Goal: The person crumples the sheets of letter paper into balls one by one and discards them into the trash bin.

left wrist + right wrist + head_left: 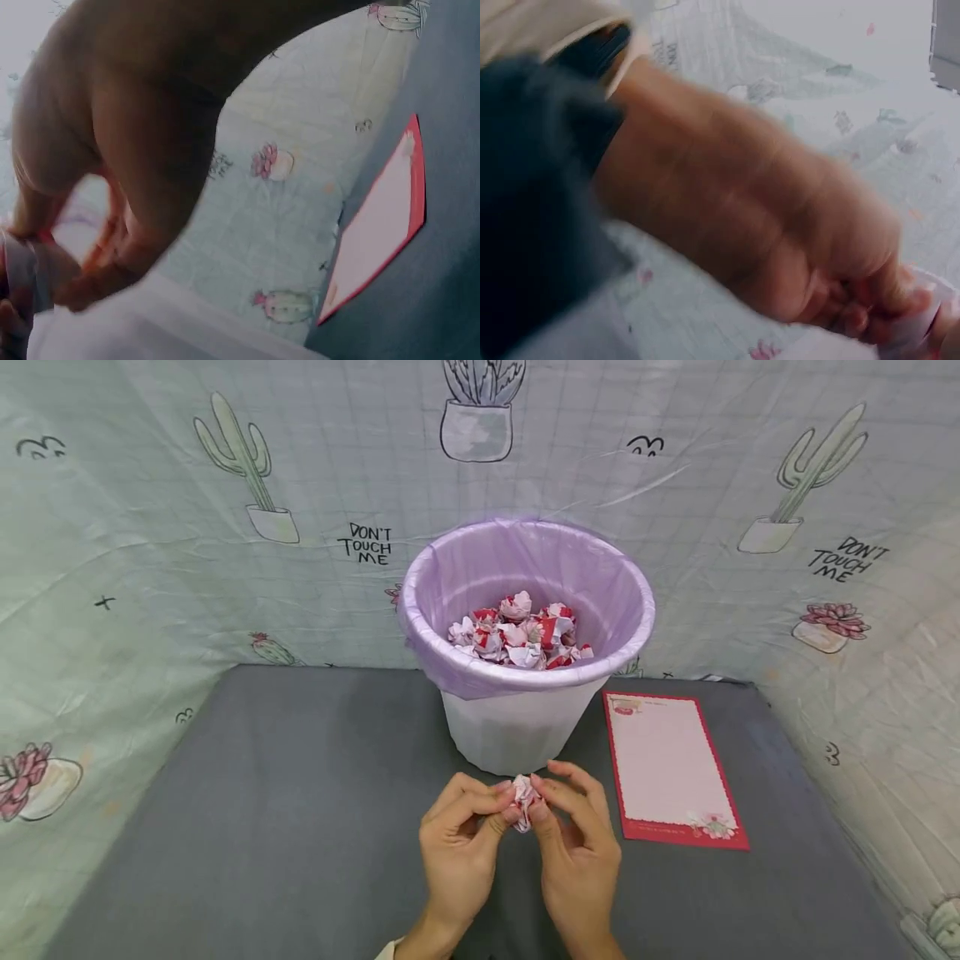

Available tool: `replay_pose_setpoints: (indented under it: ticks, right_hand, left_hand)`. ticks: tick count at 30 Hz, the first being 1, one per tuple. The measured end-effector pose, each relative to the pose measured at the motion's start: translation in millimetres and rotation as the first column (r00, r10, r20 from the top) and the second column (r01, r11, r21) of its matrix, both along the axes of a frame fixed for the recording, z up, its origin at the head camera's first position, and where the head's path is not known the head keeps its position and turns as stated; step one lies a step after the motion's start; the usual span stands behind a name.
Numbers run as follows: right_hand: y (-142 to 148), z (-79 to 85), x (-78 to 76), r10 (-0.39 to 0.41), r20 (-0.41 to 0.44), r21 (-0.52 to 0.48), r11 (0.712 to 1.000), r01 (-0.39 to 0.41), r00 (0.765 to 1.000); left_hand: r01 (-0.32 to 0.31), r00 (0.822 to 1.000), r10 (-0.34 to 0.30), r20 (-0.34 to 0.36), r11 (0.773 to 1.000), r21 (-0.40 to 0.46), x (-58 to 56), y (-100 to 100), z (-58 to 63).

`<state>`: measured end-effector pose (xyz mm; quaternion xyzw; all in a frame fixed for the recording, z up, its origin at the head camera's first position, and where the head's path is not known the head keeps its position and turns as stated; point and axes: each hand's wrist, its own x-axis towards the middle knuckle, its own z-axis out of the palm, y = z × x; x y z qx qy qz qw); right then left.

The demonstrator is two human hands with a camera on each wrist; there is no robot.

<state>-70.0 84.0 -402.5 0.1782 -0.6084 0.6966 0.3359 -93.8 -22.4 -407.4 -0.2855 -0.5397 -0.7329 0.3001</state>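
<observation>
Between my two hands, low in the head view, is a small crumpled paper ball [524,803], white with red patches. My left hand [459,843] pinches its left side with thumb and fingertips. From the right, my right hand [579,852] pinches the same ball. Just beyond them stands a white bin [517,727] with a purple liner [525,547] folded over its rim. Several crumpled red-and-white paper balls [517,633] lie inside it. Both wrist views show the hands dark and blurred, with the paper only partly visible.
A flat sheet of paper with a red border [663,768] lies on the grey table [300,793], right of the bin. Behind and at both sides hangs a pale cloth [337,460] printed with cacti and lettering.
</observation>
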Motion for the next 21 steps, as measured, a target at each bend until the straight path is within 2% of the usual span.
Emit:
replay_pose_setpoints:
  ticks: [2,3,5,7,9,10,12,15,18,21]
  right_hand:
    - [1,-0.7,2.5,-0.029,0.161,-0.017,0.999,0.033,0.986]
    - [2,-0.1,3.7,-0.019,0.224,-0.051,0.998,0.032,0.974]
    - [5,2.6,5.9,0.034,0.302,-0.136,0.991,0.008,0.953]
    - [9,7.1,7.2,0.105,0.341,-0.225,0.974,-0.027,0.934]
    - [12,10.8,8.1,0.162,0.322,-0.257,0.963,-0.078,0.933]
    - [14,12.3,8.8,0.168,0.295,-0.245,0.965,-0.095,0.941]
    - [18,15.3,10.6,0.148,0.215,-0.181,0.977,-0.109,0.965]
    - [21,18.2,13.8,0.100,0.076,-0.050,0.994,-0.096,0.992]
    - [22,19.6,15.7,0.109,0.000,0.002,0.994,-0.109,0.994]
    - [22,19.0,15.4,0.160,-0.028,-0.025,0.987,-0.161,0.987]
  left_hand:
    - [-0.057,0.998,0.057,-0.014,0.998,-0.006,-0.7,3,-3.9]
    - [-0.081,0.996,0.080,-0.032,0.997,-0.016,-0.5,4,-4.7]
    - [-0.104,0.992,0.100,-0.082,0.993,-0.048,-0.2,6,-4.1]
    - [-0.081,0.990,0.071,-0.123,0.994,-0.078,0.3,5,-1.2]
    - [-0.032,0.991,0.018,-0.130,0.994,-0.103,1.5,3,3.1]
    - [0.008,0.992,-0.021,-0.122,0.994,-0.106,2.4,1,5.3]
    - [0.082,0.991,-0.091,-0.100,0.992,-0.099,4.5,-2,9.9]
    - [0.144,0.986,-0.149,-0.076,0.987,-0.069,7.0,-8,14.3]
    - [0.169,0.982,-0.172,-0.073,0.985,-0.043,7.5,-12,15.8]
    - [0.210,0.975,-0.211,-0.064,0.977,-0.022,6.5,-14,15.7]
